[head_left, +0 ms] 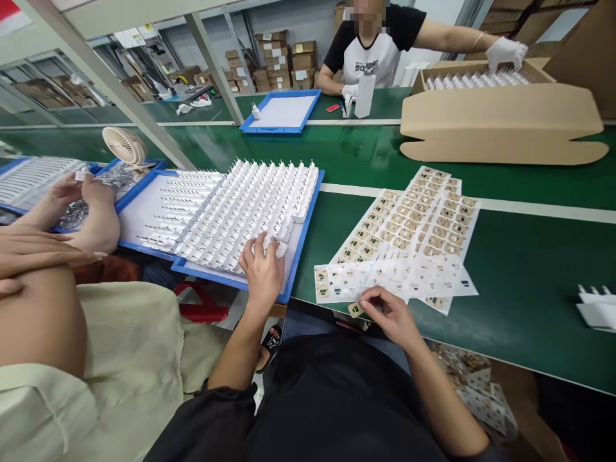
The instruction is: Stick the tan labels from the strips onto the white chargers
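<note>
My left hand (263,266) is at the near right corner of a block of white pronged pieces (250,205), which look like plug housings. Its curled fingers grip one white piece (281,249) there, partly hidden by them. The pieces stand in rows, metal pins up, in a blue-rimmed tray (302,250). Between thumb and forefinger, my right hand (387,313) pinches a small tan sticker (355,309) with dark cutouts, just off the table's front edge. Beyond that hand lies a mostly peeled sticker strip (385,280) on top of several fanned sheets of tan stickers (404,221).
On the left a co-worker's hands (86,186) hold a white piece near a small fan (125,146). Across the green table (543,256), a gloved person reaches into a cardboard box (500,122). Another blue tray (283,112) lies there; white pieces (597,308) stand at far right.
</note>
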### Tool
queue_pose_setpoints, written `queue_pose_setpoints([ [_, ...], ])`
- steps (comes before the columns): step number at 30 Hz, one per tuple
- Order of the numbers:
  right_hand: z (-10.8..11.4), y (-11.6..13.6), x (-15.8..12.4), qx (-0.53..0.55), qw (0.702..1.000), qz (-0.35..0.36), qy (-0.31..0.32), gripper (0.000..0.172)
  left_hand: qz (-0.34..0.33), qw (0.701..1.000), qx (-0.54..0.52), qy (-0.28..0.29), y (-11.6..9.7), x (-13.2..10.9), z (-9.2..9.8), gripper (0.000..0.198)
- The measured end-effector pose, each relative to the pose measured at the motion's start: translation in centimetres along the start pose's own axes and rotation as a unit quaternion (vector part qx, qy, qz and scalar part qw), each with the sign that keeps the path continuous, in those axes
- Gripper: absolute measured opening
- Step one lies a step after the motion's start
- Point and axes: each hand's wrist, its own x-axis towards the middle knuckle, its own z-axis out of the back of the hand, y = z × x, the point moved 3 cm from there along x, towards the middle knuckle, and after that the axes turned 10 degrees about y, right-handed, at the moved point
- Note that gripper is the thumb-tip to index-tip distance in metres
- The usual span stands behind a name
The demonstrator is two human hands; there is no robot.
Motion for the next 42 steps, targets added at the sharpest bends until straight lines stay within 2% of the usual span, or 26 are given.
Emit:
queue_pose_setpoints([
  [3,0.0,0.2,0.0,0.001,1.0,0.01,-0.004,0.022,-0.057,0.988,-0.143,-0.006,0.4,-0.8,0.6,0.018],
  [5,0.1,0.2,0.1,0.016,1.0,0.013,-0.011,0.02,-0.062,0.946,-0.319,0.001,0.3,-1.2,1.0,0.027],
  [6,0.1,0.2,0.1,0.026,0.999,0.012,-0.016,0.02,-0.052,0.907,-0.419,0.012,0.0,-1.4,1.0,0.033],
  [8,0.0,0.5,0.2,0.053,0.998,0.016,-0.029,0.018,-0.017,0.797,-0.602,0.052,-1.5,-2.0,0.5,0.043],
  [10,-0.1,1.5,0.3,0.099,0.994,0.032,-0.042,0.016,0.023,0.681,-0.723,0.113,-3.8,-2.8,-0.6,0.049],
  [11,-0.3,2.3,0.3,0.129,0.99,0.046,-0.044,0.014,0.045,0.633,-0.759,0.147,-5.2,-3.4,-1.2,0.052],
  [13,-0.5,4.2,0.1,0.189,0.978,0.082,-0.036,0.011,0.075,0.558,-0.8,0.207,-7.7,-4.5,-2.4,0.054],
  [15,-0.6,6.1,-0.1,0.225,0.967,0.114,-0.023,0.007,0.073,0.523,-0.813,0.245,-9.5,-5.6,-3.2,0.053],
  [16,-0.6,6.9,-0.3,0.233,0.965,0.123,-0.021,0.005,0.059,0.523,-0.812,0.252,-10.1,-5.9,-3.5,0.051],
  [18,-0.4,7.9,-0.6,0.232,0.964,0.125,-0.032,0.004,0.003,0.555,-0.795,0.246,-10.6,-6.3,-3.6,0.044],
  [21,-0.1,8.1,-1.2,0.213,0.97,0.098,-0.069,0.005,-0.105,0.648,-0.722,0.219,-10.5,-6.3,-3.2,0.035],
  [24,-0.2,7.8,-1.7,0.189,0.975,0.073,-0.094,0.006,-0.177,0.743,-0.615,0.194,-10.0,-6.2,-2.6,0.041],
  [27,-0.3,7.8,-1.9,0.179,0.977,0.052,-0.098,0.008,-0.238,0.802,-0.526,0.152,-10.0,-6.0,-1.6,0.048],
  [30,-0.1,8.2,-1.8,0.177,0.978,0.023,-0.109,0.014,-0.276,0.822,-0.485,0.115,-10.3,-5.7,-0.4,0.048],
  [34,0.4,9.0,-1.3,0.153,0.978,-0.001,-0.14,0.023,-0.299,0.827,-0.465,0.103,-10.7,-5.5,0.5,0.045],
  [42,0.3,9.1,-0.8,0.152,0.978,0.002,-0.141,0.02,-0.297,0.825,-0.47,0.1,-10.9,-5.3,0.8,0.048],
])
